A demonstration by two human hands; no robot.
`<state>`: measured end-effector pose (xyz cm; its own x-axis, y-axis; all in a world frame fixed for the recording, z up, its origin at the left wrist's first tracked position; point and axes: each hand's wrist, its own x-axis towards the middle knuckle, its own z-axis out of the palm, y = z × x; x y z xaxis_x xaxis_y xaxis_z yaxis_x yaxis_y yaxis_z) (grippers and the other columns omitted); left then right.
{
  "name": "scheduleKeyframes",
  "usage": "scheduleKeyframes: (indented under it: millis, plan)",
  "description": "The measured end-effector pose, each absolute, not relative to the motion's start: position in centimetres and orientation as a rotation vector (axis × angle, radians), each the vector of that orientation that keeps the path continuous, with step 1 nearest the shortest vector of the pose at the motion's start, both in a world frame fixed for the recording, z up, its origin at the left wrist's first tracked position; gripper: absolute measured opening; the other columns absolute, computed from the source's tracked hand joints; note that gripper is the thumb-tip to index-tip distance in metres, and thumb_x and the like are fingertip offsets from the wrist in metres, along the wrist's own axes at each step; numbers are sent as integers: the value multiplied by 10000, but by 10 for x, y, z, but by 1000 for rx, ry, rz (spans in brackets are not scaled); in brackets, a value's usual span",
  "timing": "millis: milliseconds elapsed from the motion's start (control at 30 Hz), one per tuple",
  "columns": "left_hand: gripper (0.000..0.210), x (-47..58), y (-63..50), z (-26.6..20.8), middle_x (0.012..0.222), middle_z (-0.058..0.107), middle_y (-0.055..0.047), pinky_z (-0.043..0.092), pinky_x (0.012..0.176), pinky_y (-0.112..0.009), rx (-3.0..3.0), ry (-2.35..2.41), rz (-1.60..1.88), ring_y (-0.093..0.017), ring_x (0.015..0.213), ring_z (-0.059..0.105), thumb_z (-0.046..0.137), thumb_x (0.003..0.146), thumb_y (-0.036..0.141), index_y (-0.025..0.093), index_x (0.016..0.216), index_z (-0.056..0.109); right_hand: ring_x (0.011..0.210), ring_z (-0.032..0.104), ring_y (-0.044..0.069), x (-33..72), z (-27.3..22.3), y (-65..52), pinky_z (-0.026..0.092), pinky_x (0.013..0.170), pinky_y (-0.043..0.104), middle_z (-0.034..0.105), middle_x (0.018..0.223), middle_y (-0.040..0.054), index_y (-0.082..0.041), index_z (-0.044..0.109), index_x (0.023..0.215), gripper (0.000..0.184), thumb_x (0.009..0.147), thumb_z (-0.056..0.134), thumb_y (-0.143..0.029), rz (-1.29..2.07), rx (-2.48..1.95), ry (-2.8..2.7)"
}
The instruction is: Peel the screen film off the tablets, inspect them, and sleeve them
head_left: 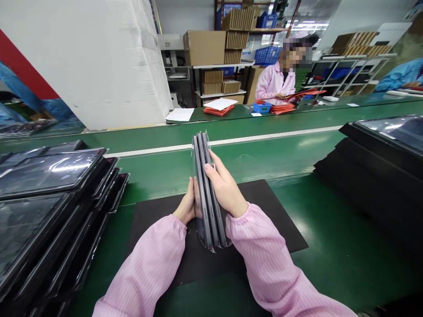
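Several grey tablets (209,198) stand on edge, pressed side by side, with clear film sticking out past their edges. Their long sides, dotted with small speaker holes, face me. My left hand (187,203) presses flat against the left face of the bundle, its fingers partly hidden behind it. On the right side, my right hand (226,185) grips the bundle, thumb and forefinger lying along the top edges. Beneath is a black sheet (264,215) lying flat on the green bench; whether the bundle's lower end touches it I cannot tell.
Stacks of film-wrapped tablets (53,171) rise at the left. Another stack with black sheets (370,167) stands at the right. Beyond the bench, a person in a pink smock (276,81) handles red sleeves (280,107) near a blue bin (261,107). A white wrapped pillar (109,57) stands at left.
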<state>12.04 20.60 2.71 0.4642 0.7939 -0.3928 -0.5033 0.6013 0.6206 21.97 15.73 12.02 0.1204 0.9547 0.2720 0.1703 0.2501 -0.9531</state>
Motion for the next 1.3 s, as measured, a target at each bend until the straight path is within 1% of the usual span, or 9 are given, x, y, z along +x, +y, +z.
scheduleKeyframes:
  millis: [133,333,533,733,833,1033,1133,1233,1300]
  plan:
    - [586,121,206,27,1074,748,-117,482,1010,-332,460,713,841,-252,1120,654,369,992,544,99,1272,626,1440,373,183,220,121,157,255,1226,366,447,1530,-4,-245,386,1501,523,993,439,-361,828,-1189,-1327]
    - [590,120,205,28,1068,749,-117,489,1007,-349,466,718,819,-262,1112,658,371,982,560,116,1272,630,1442,368,182,220,120,157,253,1229,376,452,1524,-19,-267,386,1502,516,998,435,-367,825,-1196,-1334]
    - [596,120,205,29,1010,758,-111,501,977,-337,467,732,817,-255,1061,678,367,982,563,112,1273,629,1441,371,185,221,119,157,258,1225,377,503,1482,-9,-273,384,1505,520,998,434,-375,834,-1198,-1329]
    - [575,120,202,35,848,760,-96,519,907,-317,467,768,823,-238,915,708,357,998,528,95,1250,640,1419,404,204,220,119,157,284,1210,379,480,1504,2,-266,380,1510,528,998,440,-381,836,-1200,-1326]
    - [561,120,202,37,823,758,-90,520,902,-312,470,774,833,-230,903,709,360,1003,520,95,1224,651,1400,429,203,220,119,156,300,1201,377,490,1496,2,-271,374,1513,530,1001,439,-388,840,-1199,-1332]
    - [581,118,201,36,880,762,-120,515,939,-316,473,760,820,-241,979,702,361,999,532,74,1184,667,1397,431,191,220,119,155,282,1209,364,469,1513,-16,-272,371,1516,526,1005,434,-376,824,-1194,-1345]
    - [594,118,201,34,975,759,-132,507,975,-332,471,735,812,-247,1033,690,360,997,541,76,1233,645,1399,427,192,220,119,155,278,1210,366,461,1519,-12,-265,359,1524,536,1003,434,-367,819,-1191,-1353]
    - [579,119,202,33,1086,742,-124,490,1012,-340,474,702,827,-241,1083,673,349,1005,527,106,1315,598,1413,404,197,220,120,155,259,1216,367,455,1524,3,-241,352,1529,551,1000,439,-367,816,-1197,-1357]
    - [578,119,202,32,1094,740,-125,484,1023,-340,481,685,840,-239,1087,673,343,1009,517,106,1342,576,1407,410,197,219,121,155,265,1212,364,464,1516,9,-236,352,1528,551,999,440,-362,818,-1194,-1363]
